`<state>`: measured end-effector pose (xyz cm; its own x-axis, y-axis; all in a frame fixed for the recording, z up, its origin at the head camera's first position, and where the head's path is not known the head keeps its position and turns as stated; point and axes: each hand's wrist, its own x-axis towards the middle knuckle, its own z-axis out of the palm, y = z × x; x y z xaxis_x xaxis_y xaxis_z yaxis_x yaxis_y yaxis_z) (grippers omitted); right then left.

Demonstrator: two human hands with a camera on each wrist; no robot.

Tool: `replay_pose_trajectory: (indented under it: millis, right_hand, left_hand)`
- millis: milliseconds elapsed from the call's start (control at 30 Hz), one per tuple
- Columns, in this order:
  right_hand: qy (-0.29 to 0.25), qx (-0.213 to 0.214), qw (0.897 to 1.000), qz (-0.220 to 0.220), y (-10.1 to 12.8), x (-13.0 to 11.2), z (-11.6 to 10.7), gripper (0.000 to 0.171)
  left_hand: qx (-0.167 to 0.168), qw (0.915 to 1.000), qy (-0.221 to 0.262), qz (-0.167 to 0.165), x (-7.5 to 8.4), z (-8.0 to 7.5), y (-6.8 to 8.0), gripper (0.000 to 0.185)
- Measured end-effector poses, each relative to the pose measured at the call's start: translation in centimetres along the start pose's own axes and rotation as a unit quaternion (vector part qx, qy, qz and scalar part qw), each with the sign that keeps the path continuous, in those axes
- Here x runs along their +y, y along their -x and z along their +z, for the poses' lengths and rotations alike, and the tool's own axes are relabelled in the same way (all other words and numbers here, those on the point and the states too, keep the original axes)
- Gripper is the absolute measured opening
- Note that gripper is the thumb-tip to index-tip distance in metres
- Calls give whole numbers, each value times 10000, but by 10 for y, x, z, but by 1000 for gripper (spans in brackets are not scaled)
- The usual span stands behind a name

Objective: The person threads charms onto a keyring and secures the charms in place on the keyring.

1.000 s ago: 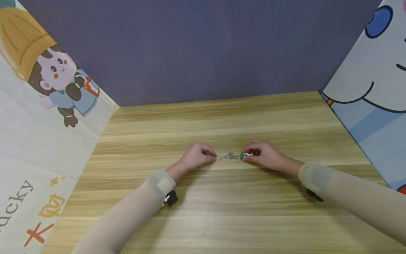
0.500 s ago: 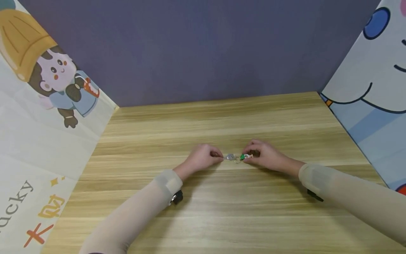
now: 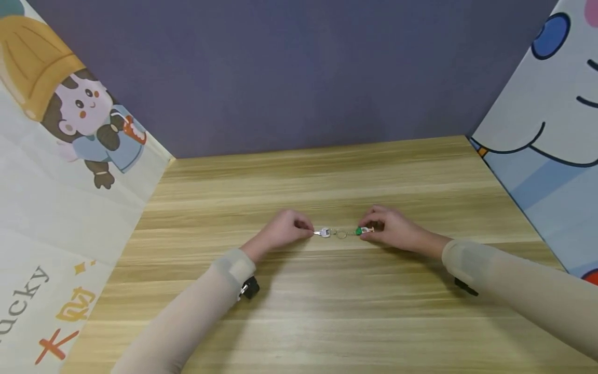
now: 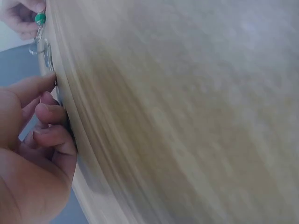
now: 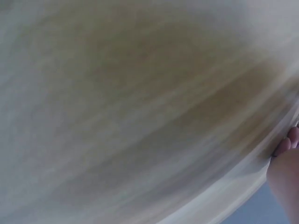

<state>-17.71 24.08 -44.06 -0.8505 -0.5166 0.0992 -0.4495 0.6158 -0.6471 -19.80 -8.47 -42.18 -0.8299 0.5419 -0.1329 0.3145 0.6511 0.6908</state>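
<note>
Two hands are stretching a small keychain flat near the middle of the wooden tabletop (image 3: pixel 327 322).

Purple back wall (image 3: pixel 289 67) is standing behind the tabletop, cartoon-print panels are leaning in at the left (image 3: pixel 70 171) and right (image 3: pixel 546 150). Both forearms are wearing beige sleeves (image 3: pixel 196 306). Left hand (image 3: pixel 279 232) is lying knuckles-up, fingers curled, pinching the silver key (image 3: pixel 322 232) by its end. Right hand (image 3: pixel 394 228) is lying opposite, fingers curled, pinching the green-and-white charm (image 3: pixel 363 230). A thin ring (image 3: pixel 341 234) is sitting between key and charm, so the chain is running in a line between the hands. Left wrist view is showing curled fingers (image 4: pixel 51 135) at the tabletop; right wrist view is too blurred to tell.
</note>
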Motion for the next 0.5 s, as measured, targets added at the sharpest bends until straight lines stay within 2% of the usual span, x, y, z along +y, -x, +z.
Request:
replay_pose_trajectory:
  millis: [133,233,400,500]
  right_hand:
    - [-15,-44,10000,0,-1,0,-5,37]
    - [-51,161,9998,-103,-3,-1,-14,44]
    - [132,776,9968,-173,-11,-7,-39,35]
    - [210,873,9959,48,-14,-13,-56,33]
  left_hand:
    - [23,9999,-104,-15,0,-3,-1,17]
    - [107,9998,-143,-78,2,-6,-1,23]
    - [363,9993,97,6,7,-19,0,27]
    - [519,9983,221,119,11,-29,2,28]
